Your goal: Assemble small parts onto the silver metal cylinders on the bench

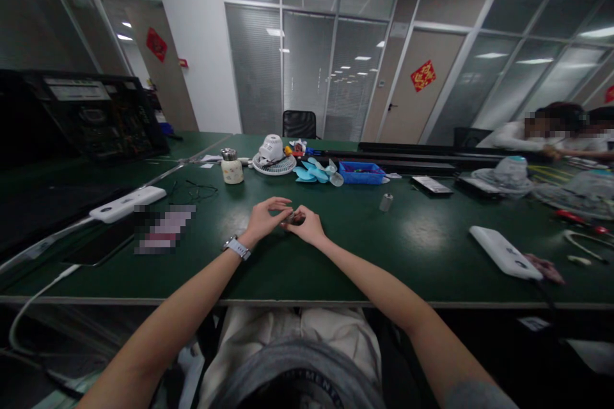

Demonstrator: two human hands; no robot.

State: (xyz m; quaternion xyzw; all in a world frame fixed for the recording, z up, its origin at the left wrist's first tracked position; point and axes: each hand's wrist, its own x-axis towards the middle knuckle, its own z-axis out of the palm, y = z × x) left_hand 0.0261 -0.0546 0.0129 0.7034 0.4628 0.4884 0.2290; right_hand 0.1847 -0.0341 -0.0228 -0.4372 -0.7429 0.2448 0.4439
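Note:
My left hand (pixel 267 218), with a watch (pixel 236 246) on its wrist, is closed in a pinch just above the table. My right hand (pixel 309 225) meets it from the right, its thumb and fingers curled together. Between the fingertips is a small greyish thing (pixel 290 218), mostly hidden, whose kind I cannot make out; both hands are on it. A small shiny cylinder (pixel 385 202) stands upright on the green table (pixel 355 268), to the right of my hands and apart from them.
Behind my hands lie a white fan part (pixel 272 163), blue fan blades (pixel 311 171), a blue tray (pixel 361 173) and a cream bottle (pixel 232 168). White oblong devices (pixel 504 253) lie on both sides. An opened computer case (pixel 100 115) stands left; people (pixel 515 131) sit far right.

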